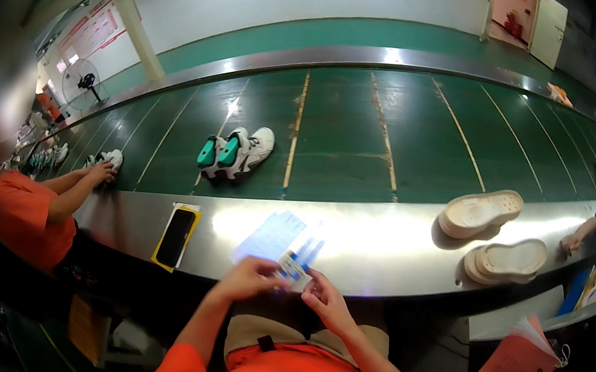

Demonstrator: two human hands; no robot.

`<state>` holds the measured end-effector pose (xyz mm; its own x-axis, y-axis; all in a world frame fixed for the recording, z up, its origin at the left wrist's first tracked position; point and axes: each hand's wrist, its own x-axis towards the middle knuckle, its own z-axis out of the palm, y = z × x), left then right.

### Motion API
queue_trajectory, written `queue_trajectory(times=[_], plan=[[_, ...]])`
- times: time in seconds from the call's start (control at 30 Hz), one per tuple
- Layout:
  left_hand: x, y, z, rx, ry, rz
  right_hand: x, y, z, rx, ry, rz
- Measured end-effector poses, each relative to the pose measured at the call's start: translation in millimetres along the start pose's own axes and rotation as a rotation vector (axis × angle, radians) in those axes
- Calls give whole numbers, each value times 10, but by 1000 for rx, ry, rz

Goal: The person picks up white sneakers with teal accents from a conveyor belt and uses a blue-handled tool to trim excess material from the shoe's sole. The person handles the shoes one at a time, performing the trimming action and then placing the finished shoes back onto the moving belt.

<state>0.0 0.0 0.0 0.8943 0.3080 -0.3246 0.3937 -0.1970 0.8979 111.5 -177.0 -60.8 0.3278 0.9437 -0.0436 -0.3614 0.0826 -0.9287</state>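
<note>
Over the near metal edge of the conveyor, my left hand (252,278) is closed on a small white-and-blue card (292,265), perhaps a badge or label. My right hand (327,298) has its fingers pinched together at the card's right edge. Bluish strips beyond the card are smeared, so I cannot tell if they belong to it. Just past my left hand, pale blue-white paper sheets (271,236) lie on the metal. Left of them, a black phone (176,235) rests on a yellow-edged pad.
White-and-green shoes (237,152) stand on the green belt (337,130). Cream soles (479,211) sit on the metal ledge (380,252) at right. A co-worker in orange (28,211) handles shoes at left; another person's arm (585,233) reaches in at right. A red booklet (516,365) lies below.
</note>
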Motion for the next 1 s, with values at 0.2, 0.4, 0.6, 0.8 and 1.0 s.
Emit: queue_trajectory(times=[0.2,0.4,0.6,0.8,1.0], plan=[[-262,-147,253,-185,-227,10,63,252,192,109,117,53],[-211,-636,389,-347,-308,-104,-32,263,275,62,172,238],[-168,-352,109,-432,-257,-8,-78,64,323,-70,336,210],[96,-672,-393,942,140,459,49,105,57,344,402,144],[-245,-995,-866,1059,318,27,-40,112,-276,446,310,121]])
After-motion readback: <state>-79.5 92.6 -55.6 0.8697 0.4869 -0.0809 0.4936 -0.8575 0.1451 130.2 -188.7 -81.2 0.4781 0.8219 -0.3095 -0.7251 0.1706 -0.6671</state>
